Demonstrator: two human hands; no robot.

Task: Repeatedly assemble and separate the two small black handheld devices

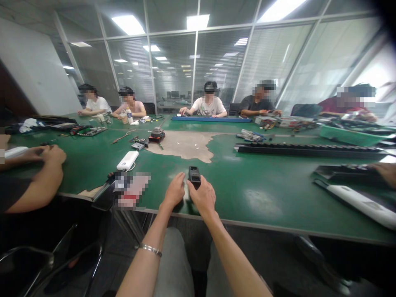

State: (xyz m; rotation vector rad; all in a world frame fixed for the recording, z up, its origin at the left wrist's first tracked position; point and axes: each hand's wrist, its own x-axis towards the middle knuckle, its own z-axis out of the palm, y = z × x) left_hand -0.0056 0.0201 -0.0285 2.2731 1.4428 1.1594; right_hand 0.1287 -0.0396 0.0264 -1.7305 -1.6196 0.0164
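Observation:
My right hand (203,195) is closed around a small black device (194,175) that stands up from my fingers above the near edge of the green table (247,189). My left hand (175,190) is beside it, fingers curled towards a whitish object between the two hands; I cannot make out what that is. A silver bracelet (150,249) is on my left wrist.
A white power bank (127,160) and a blurred card lie to my left. A worn beige patch (185,145) marks the table's middle. Long black strips (306,149), a white bar (361,203) and tools lie about. Several people sit round the table; a neighbour's arm (40,173) rests at left.

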